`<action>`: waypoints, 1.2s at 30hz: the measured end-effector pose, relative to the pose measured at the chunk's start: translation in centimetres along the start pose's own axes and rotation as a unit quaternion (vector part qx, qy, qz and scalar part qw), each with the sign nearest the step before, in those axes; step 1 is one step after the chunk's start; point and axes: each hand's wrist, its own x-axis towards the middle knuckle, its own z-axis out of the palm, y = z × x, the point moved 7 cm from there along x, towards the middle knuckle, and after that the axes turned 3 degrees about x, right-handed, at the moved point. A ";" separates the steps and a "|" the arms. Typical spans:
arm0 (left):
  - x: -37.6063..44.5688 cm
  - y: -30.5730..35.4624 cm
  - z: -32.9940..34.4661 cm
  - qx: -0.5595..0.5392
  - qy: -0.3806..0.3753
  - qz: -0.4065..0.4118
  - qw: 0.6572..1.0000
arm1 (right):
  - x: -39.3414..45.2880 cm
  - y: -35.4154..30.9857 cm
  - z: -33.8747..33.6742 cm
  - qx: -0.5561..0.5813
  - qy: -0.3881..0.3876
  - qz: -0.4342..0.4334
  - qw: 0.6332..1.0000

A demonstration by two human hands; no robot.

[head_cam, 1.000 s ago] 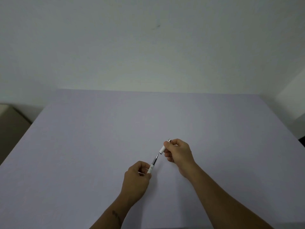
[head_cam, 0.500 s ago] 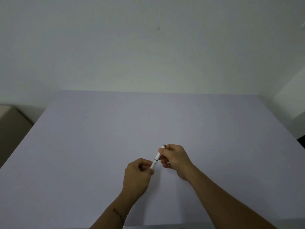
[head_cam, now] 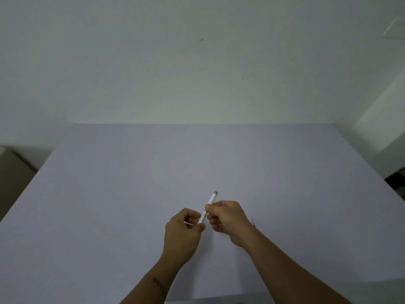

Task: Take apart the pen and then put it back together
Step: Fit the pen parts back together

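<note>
pen (head_cam: 208, 208) sits over the near middle of the table (head_cam: 109, 194), left hand (head_cam: 184, 233) and right hand (head_cam: 228, 218) both pinching it; skewed halves could jam, or slip loose.

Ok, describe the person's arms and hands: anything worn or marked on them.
Both forearms are bare, with no sleeves in view. The left hand and right hand wear no gloves, and no rings or watch are visible. The left forearm carries a small dark mark, apparently a tattoo, near the wrist.
</note>
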 end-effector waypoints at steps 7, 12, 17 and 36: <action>0.3 0.4 1.8 -0.002 -0.020 0.039 0.999 | 0.3 -0.3 -1.2 -0.074 0.025 -0.015 0.997; 0.5 0.0 2.2 0.013 0.003 0.096 0.995 | 0.8 -0.3 -3.0 -0.074 0.054 -0.028 0.995; 1.2 -4.1 4.1 0.270 -0.019 0.155 0.950 | 1.2 0.5 -5.8 -0.117 0.084 -0.013 0.990; 1.7 -9.4 8.0 0.470 -0.082 0.137 0.868 | 3.8 5.6 -6.4 -0.507 0.100 -0.032 0.856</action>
